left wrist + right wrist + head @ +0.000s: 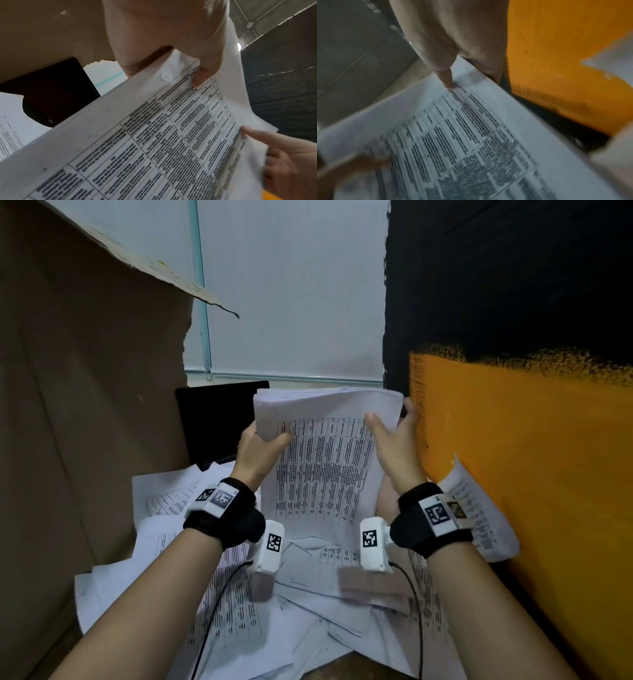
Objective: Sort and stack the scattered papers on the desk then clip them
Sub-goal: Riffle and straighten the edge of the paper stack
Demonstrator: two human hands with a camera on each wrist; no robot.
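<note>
At the far left a brown cardboard sheet [85, 405] stands upright, its torn top edge leaning over the scene, and just right of it a black laptop [215, 422] sits with its dark screen up, partly hidden behind paper. Loose printed papers [239, 611] lie scattered and overlapping across the tabletop below the forearms, some crumpled, one sheet [479, 515] lying up against the orange wall on the right. Above this mess the person holds a stack of papers [325, 460] upright and lifted off the tabletop, its front page showing a printed table in rows and columns. The left hand [260, 450] takes the stack at its upper left edge, its grip closed on the sheets: the thumb lies across the front page while the fingers go behind, as the left wrist view shows with the thumb [204, 75] pressed on the table's header. The right hand [397, 443] takes the upper right edge, thumb on the front page and fingers wrapped behind the edge, so its grip also pinches the stack; the right wrist view is blurred but shows the thumb [448, 79] tip down on the paper. Both wrists wear black bands with white marker tags. To the right rises the orange wall [531, 474], black above.
</note>
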